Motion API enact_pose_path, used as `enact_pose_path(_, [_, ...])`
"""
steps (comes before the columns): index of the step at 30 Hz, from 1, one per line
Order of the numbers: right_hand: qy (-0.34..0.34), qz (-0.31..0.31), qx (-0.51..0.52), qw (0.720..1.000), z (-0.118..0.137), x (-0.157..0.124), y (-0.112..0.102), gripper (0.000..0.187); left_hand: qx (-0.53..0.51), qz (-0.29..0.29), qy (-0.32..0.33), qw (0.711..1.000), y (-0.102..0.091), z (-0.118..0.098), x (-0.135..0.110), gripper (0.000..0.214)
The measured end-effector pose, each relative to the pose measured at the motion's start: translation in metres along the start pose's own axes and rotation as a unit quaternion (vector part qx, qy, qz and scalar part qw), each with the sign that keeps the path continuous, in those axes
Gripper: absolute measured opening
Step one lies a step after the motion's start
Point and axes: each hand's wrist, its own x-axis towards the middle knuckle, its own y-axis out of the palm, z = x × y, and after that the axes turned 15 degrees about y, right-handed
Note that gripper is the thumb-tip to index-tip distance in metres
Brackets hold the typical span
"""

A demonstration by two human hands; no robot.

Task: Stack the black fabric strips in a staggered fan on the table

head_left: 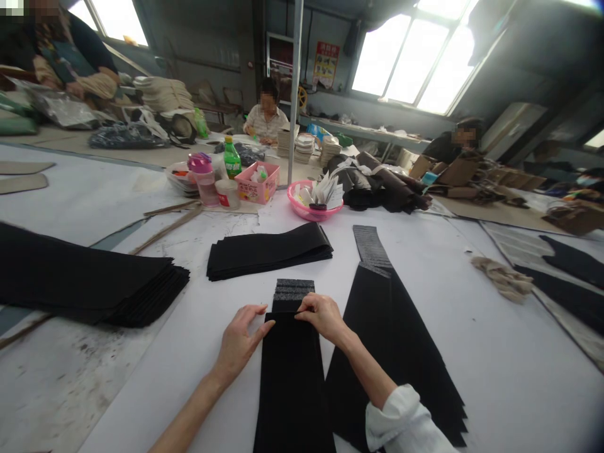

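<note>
Head view: fingertips of the right hand are drawn together, pinching the far edge of the black strip lying lengthwise on the white table directly in front of the wearer. The left hand is loosely spread, its fingers touching the strip's left edge and gripping nothing. A grey-ribbed band shows just beyond the pinched edge. From my remote seat I judge the strip to be thin, light and limp, felt-like and matt rather than slippery, not fragile, and best lifted by that end edge or a corner. A fanned pile of black strips lies just beside it to the right. A folded black stack sits ahead, and a larger black stack lies well off to the left.
</note>
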Motion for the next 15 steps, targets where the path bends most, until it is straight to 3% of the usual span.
enact_pose_path(5, [-0.022,-0.019,0.034,0.999,0.013,-0.02,-0.014,0.01,-0.104,0.038,0.006,0.994,-0.003,-0.027,0.021,0.026])
enact_pose_path(11, [-0.017,-0.036,0.038,0.998,0.022,-0.037,-0.029,0.02,-0.146,0.078,0.012,0.986,-0.018,-0.056,0.032,0.023])
enact_pose_path(15, [0.023,0.009,0.087,0.996,0.022,-0.046,-0.044,0.022,-0.154,0.106,0.008,0.982,-0.027,-0.064,0.031,0.024])
